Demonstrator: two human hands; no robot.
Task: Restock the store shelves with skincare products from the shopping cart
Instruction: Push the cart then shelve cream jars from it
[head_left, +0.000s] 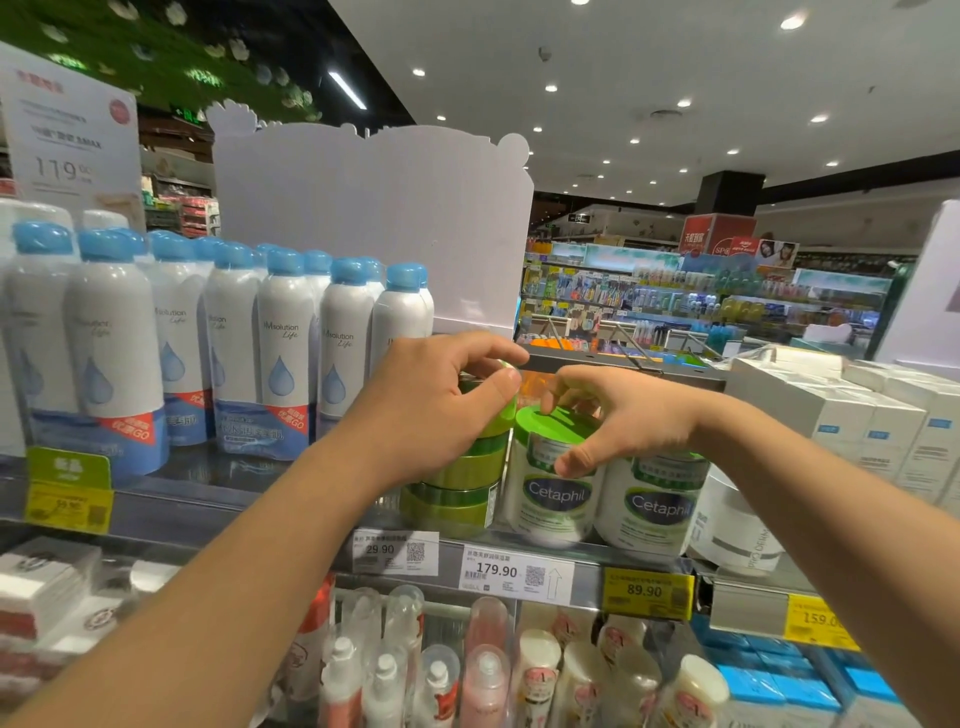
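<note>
On a store shelf (291, 499), the left hand (431, 405) curls its grip round the top tin of a stack of three flat green tins (457, 467). Just beside the stack, the right hand (618, 415) holds the green lid of one of two white Cetaphil jars (556, 488) in its grip. About ten blue-capped spray bottles (280, 353) stand to the left.

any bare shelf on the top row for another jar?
One bare strip of shelf: in front of the spray bottles, left of the green jar stack. Rightward it is packed: Cetaphil tubs sit side by side, then a white tub and white boxes.
</note>
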